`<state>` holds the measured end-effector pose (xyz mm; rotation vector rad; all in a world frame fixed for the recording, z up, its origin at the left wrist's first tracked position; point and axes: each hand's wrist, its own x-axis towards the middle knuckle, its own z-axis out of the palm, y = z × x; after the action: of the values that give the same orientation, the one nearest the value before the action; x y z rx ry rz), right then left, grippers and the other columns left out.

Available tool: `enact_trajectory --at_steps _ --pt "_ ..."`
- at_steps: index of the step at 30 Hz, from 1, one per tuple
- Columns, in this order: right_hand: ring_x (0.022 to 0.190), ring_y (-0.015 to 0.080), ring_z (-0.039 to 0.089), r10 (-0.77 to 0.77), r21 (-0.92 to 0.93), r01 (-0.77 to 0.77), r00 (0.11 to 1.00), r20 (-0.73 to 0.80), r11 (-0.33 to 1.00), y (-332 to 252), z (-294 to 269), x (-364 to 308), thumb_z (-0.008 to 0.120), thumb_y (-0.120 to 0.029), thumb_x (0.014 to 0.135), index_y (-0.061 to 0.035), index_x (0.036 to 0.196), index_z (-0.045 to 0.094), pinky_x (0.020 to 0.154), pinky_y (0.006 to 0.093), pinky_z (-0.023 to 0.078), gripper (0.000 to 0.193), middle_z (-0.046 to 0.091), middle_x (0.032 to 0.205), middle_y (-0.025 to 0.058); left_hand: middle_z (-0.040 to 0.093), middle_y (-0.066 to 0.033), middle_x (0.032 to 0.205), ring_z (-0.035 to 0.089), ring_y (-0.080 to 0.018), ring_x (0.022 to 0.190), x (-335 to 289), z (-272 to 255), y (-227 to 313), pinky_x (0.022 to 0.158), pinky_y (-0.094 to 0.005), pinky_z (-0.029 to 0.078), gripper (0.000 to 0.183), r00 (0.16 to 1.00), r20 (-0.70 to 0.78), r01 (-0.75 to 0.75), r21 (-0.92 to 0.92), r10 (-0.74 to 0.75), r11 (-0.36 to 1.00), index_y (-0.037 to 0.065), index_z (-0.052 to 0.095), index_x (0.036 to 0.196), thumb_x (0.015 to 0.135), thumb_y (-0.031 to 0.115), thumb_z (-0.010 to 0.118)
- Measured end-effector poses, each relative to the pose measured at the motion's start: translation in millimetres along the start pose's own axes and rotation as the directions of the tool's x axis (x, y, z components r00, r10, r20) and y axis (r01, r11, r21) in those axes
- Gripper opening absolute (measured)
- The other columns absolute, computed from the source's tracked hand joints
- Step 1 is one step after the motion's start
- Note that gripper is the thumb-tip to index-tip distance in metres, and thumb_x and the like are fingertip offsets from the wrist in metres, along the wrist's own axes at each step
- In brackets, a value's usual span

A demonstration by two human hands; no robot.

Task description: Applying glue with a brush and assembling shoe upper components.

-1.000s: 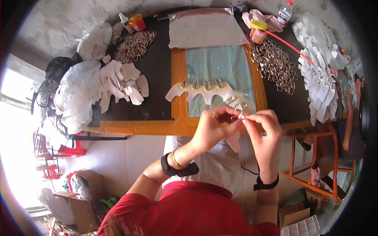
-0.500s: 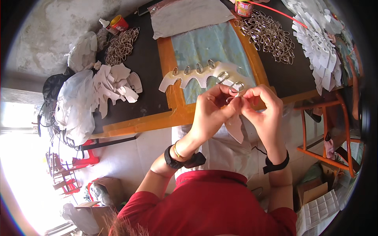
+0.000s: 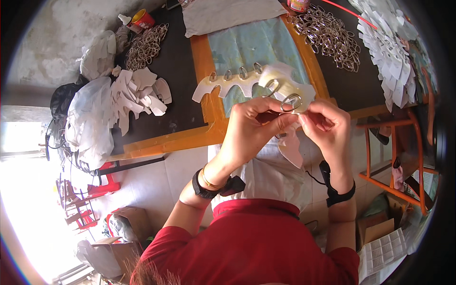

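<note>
A pale scalloped strip (image 3: 247, 88) lies with its left end on the table, while its right part is raised in my hands. Several oval metal rings stand along it, and the nearest metal ring (image 3: 300, 101) rises just above my fingertips. My left hand (image 3: 249, 130) pinches the strip below that ring, thumb and index finger together. From the other side my right hand (image 3: 327, 126) pinches the strip's edge close to my left fingertips. Another piece of the pale material (image 3: 290, 148) hangs below my hands. My fingers hide the exact spot between them.
Loose metal rings are heaped at right (image 3: 327, 38) and left (image 3: 146, 47). Pale cut pieces (image 3: 140, 92) lie by a plastic bag (image 3: 90, 123); more are stacked at far right (image 3: 387, 61). A red pot (image 3: 143, 19) stands at back left. An orange metal frame (image 3: 393, 152) stands at right.
Both hands have shifted slightly, the right one outward. The strip's right part has turned, showing more of its face and the ring more openly. The hanging piece has moved a little right.
</note>
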<state>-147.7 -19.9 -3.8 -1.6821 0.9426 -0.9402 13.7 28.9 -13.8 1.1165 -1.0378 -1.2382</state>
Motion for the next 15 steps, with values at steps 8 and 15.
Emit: enact_trajectory --at_steps 8,15 --pt "0.055 -0.0010 0.040 0.064 0.163 -0.071 0.997 0.048 0.984 5 2 -1 0.064 0.000 0.075 0.0017 0.073 0.057 0.048 0.0163 0.031 0.008 0.049 0.062 -0.0054 0.064 -0.0070 0.081 0.061 -0.0086 0.073 0 1 7 0.065 -0.0220 0.050 0.016 0.997 -0.073 -0.013 0.133 0.023 0.991 -0.003 0.060 0.087 0.074 0.001 0.068" --pt "0.051 0.0003 0.038 -0.261 -0.255 0.222 0.956 -0.134 0.941 1 11 0 0.065 -0.001 0.071 -0.0012 0.062 0.047 0.045 0.0176 0.029 0.020 0.047 0.060 -0.0056 0.065 -0.0083 0.078 0.062 -0.0101 0.073 1 0 -1 0.064 -0.0235 0.050 0.010 0.962 -0.107 -0.207 0.318 0.252 0.925 -0.002 0.061 0.077 0.072 0.000 0.069"
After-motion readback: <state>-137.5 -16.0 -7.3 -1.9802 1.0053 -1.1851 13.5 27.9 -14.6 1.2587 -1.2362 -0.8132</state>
